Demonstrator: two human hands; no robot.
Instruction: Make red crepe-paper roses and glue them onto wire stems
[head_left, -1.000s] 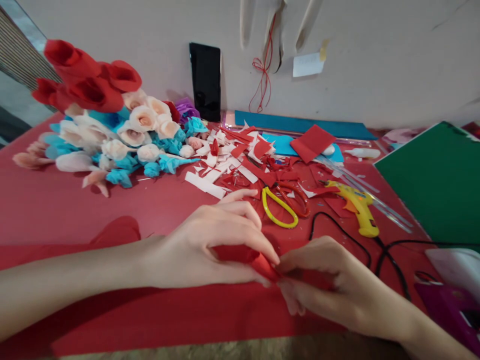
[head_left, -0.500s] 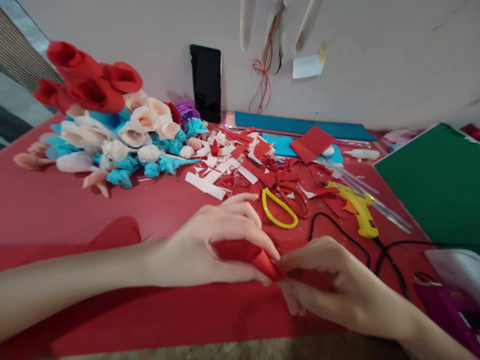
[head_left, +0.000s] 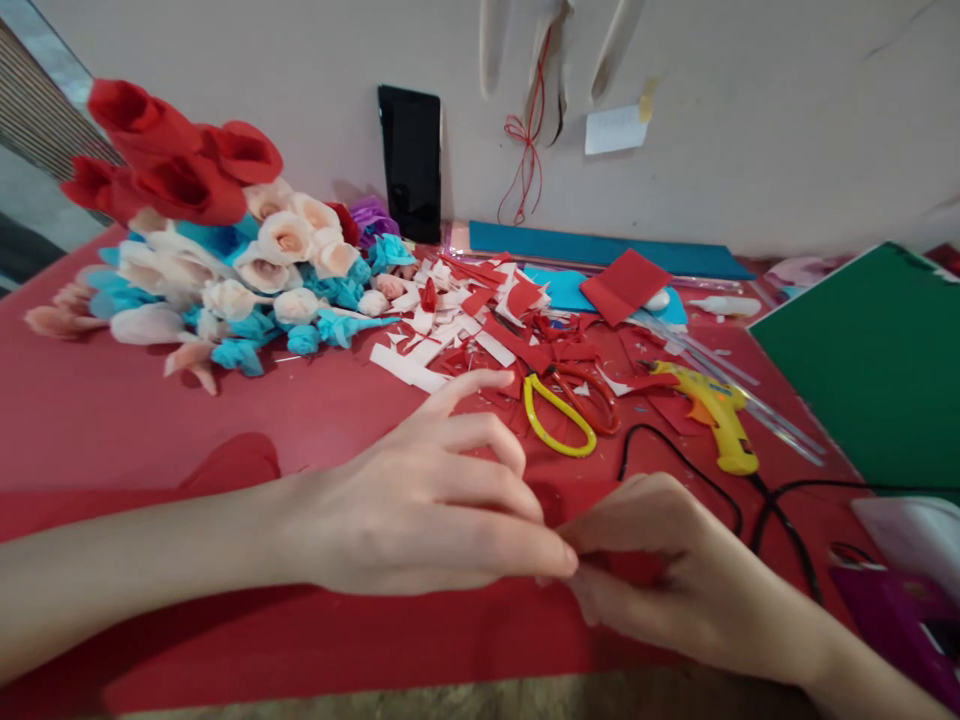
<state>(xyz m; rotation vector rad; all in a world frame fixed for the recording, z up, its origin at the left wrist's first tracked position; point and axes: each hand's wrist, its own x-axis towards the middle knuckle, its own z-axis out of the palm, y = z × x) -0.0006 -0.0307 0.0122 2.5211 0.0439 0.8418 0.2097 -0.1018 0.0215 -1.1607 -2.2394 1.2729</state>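
Head view: we see the left hand (head_left: 431,515) and right hand (head_left: 667,570) meeting tip to tip above a red sheet (head_left: 420,645) on the table's (head_left: 322,420) near side. Left hand is half open, fingers loosely fanned, forefinger stretched right to the other's tips. Right hand's thumb and forefinger are nearly together, pointing left. Fingers cover whatever sits in that pinch; we can't tell what either one grips, or its axis. Sheet's long axis runs left-right.

Counts: 1 scissors (head_left: 570,445), beyond the hands, two loops (yellow, red) toward us, blades running up-left into scraps (head_left: 409,365). 1 yellow glue gun (head_left: 709,405), nozzle left, grip slanting lower right. 1 phone (head_left: 411,165), upright against the wall (head_left: 750,130). 1 long blue strip (head_left: 600,250), lying left-right along the wall. 1 green board (head_left: 870,370), right. 4 big red flowers (head_left: 187,185) atop the back-left heap; pale flowers (head_left: 289,238) and blue flowers (head_left: 337,290) below overlap too much for us to count.
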